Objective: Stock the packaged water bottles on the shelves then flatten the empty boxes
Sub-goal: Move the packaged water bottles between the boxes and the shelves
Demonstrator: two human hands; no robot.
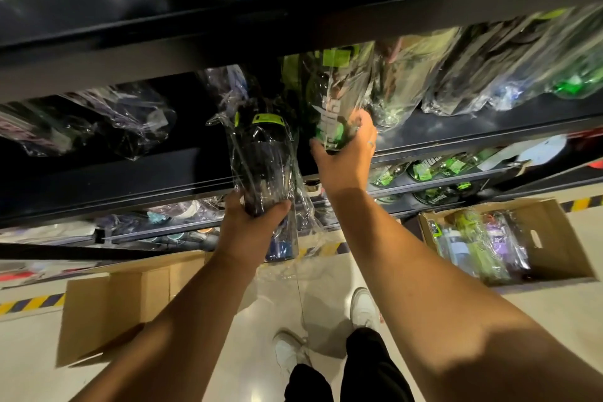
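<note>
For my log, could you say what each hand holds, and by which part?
Left hand grips a dark plastic-wrapped bottle by its base; right hand grips a green plastic-wrapped bottle likewise.

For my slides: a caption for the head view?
Left hand grips a dark wrapped bottle; right hand holds a green bottle at the shelf.

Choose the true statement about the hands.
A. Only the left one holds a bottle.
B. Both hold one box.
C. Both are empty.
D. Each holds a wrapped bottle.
D: the left hand grips the dark bottle by its base, and the right hand grips the green bottle at the shelf.
</note>
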